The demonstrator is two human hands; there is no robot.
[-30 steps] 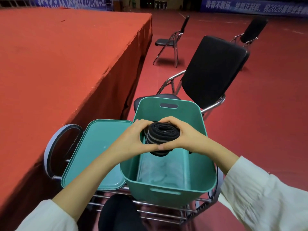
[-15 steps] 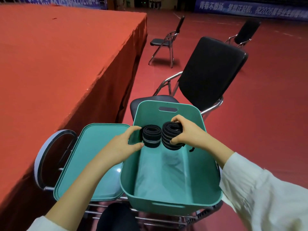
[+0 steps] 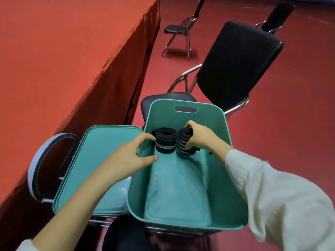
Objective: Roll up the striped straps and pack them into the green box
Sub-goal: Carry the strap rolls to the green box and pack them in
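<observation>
Two rolled black straps with grey stripes stand side by side at the far end inside the green box (image 3: 223, 178). The left roll (image 3: 165, 142) stands free on the box floor. My left hand (image 3: 132, 154) hovers just beside it over the box's left wall, fingers loosely curved, holding nothing. My right hand (image 3: 201, 136) grips the right roll (image 3: 184, 144), thumb on the near side and fingers over its top. A short loose strap end shows under my right wrist.
The box's green lid (image 3: 101, 160) lies open-side up to the left on a wire-framed stand (image 3: 47, 167). A black folding chair (image 3: 237, 66) stands right behind the box. A red-covered stage (image 3: 63, 51) runs along the left. Two more chairs stand farther back.
Both rolls went down from rim height to the box floor at the far end. My left hand let go of its roll and drew back; the camera tilted down.
</observation>
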